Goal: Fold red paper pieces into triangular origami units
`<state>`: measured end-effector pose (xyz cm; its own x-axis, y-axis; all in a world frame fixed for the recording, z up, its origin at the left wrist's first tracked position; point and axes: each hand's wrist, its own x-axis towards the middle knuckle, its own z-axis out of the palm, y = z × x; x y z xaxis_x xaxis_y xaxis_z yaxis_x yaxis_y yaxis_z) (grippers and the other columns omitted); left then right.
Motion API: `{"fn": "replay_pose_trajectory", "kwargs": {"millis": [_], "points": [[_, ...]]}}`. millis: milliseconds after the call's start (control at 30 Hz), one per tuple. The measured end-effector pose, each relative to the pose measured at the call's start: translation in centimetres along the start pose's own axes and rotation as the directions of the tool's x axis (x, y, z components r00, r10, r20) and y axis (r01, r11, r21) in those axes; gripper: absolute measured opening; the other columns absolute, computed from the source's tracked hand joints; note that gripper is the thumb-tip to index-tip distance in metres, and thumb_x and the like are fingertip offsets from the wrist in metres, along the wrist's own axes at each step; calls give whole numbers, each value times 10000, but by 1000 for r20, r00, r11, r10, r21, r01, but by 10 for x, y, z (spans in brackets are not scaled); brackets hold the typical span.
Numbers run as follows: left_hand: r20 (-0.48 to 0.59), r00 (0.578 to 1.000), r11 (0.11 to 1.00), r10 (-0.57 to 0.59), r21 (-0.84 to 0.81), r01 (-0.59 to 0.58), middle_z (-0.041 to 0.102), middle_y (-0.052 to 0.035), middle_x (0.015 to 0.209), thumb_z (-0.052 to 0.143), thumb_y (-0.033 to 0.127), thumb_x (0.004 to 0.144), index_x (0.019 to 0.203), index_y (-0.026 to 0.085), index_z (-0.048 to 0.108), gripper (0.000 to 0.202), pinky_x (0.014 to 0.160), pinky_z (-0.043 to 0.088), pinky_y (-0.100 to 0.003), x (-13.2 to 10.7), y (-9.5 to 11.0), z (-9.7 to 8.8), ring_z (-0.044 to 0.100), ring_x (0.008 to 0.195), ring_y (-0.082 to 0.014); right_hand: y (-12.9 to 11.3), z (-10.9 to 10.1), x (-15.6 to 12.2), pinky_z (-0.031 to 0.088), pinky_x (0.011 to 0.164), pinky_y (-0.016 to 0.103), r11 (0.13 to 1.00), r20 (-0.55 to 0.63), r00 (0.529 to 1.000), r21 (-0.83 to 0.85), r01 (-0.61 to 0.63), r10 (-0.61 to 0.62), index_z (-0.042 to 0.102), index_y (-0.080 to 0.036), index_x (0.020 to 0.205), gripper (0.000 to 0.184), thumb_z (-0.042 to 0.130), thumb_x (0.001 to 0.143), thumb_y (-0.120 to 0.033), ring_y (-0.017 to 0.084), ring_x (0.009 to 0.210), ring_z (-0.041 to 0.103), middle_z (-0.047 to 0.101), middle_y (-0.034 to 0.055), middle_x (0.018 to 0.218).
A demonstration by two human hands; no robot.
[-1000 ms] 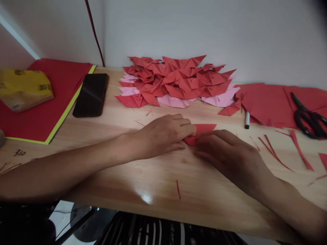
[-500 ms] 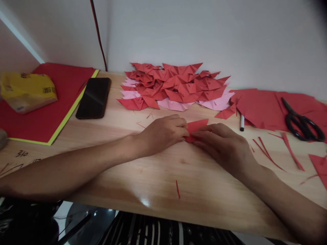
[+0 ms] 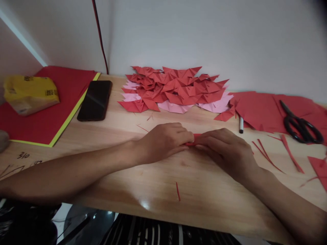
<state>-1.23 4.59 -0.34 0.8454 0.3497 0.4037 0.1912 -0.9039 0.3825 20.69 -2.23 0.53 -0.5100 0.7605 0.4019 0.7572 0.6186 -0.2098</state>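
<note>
A small red folded paper piece [image 3: 192,140] lies on the wooden table [image 3: 153,177], almost wholly hidden between my two hands. My left hand [image 3: 163,141] rests knuckles up, its fingers curled and pressed onto the paper's left side. From the right, my right hand [image 3: 224,149] meets it, fingers closed over the same piece. Only a thin red sliver shows between the fingertips. Behind them spreads a heap of folded red and pink paper shapes [image 3: 176,88].
A black phone [image 3: 95,100] lies left of the heap beside a red and yellow sheet stack [image 3: 48,112] bearing a yellow packet [image 3: 29,93]. Right: red paper sheets [image 3: 263,107], black scissors [image 3: 300,124], a marker [image 3: 241,124], thin red offcuts [image 3: 267,154]. A cable [image 3: 100,37] hangs down the wall.
The red paper showed as a raised triangle between my hands; now it is pressed flat and nearly covered. Both hands have closed together over it.
</note>
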Motion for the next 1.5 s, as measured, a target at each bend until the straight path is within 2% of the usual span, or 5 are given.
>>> {"fn": "replay_pose_trajectory", "kwargs": {"millis": [233, 500, 867, 1267, 1500], "points": [[6, 996, 996, -88, -14, 88, 679, -46, 854, 454, 279, 972, 917, 139, 616, 222, 787, 492, -272, 0, 8, 1, 617, 832, -151, -1, 1, 2, 449, 619, 271, 982, 11, 987, 94, -163, 163, 618, -188, 826, 132, 545, 931, -218, 147, 702, 588, 640, 35, 770], [-21, 981, 981, -194, -3, 194, 677, -19, 816, 482, 251, 956, 896, 157, 623, 180, 727, 480, -246, 1, 11, 1, 611, 791, -136, -5, 2, 2, 450, 617, 283, 952, 71, 958, 110, -285, 279, 597, -203, 827, 177, 496, 949, -282, 162, 717, 578, 620, 34, 785], [24, 998, 905, 58, 420, -63, 644, -28, 769, 534, 62, 855, 847, 140, 657, 146, 585, 456, -308, -4, 21, -7, 578, 728, -184, 2, 12, 4, 411, 597, 291, 948, 46, 947, -1, -317, 317, 547, -206, 776, 202, 509, 940, -317, 166, 673, 547, 601, 29, 746], [-48, 996, 904, 82, 424, -54, 621, -11, 676, 536, 65, 865, 796, 139, 660, 159, 527, 449, -297, -2, 24, -6, 559, 632, -156, 3, 6, 2, 438, 610, 298, 952, 30, 956, 87, -293, 291, 538, -221, 817, 135, 517, 941, -271, 170, 707, 568, 605, 27, 772], [-49, 992, 909, 116, 408, -86, 619, -15, 671, 562, 41, 824, 816, 140, 654, 135, 538, 439, -310, -4, 31, -1, 566, 646, -162, 0, 6, 1, 422, 585, 310, 960, 59, 958, 5, -281, 281, 518, -224, 786, 182, 484, 952, -291, 174, 645, 539, 580, 27, 714]]}}
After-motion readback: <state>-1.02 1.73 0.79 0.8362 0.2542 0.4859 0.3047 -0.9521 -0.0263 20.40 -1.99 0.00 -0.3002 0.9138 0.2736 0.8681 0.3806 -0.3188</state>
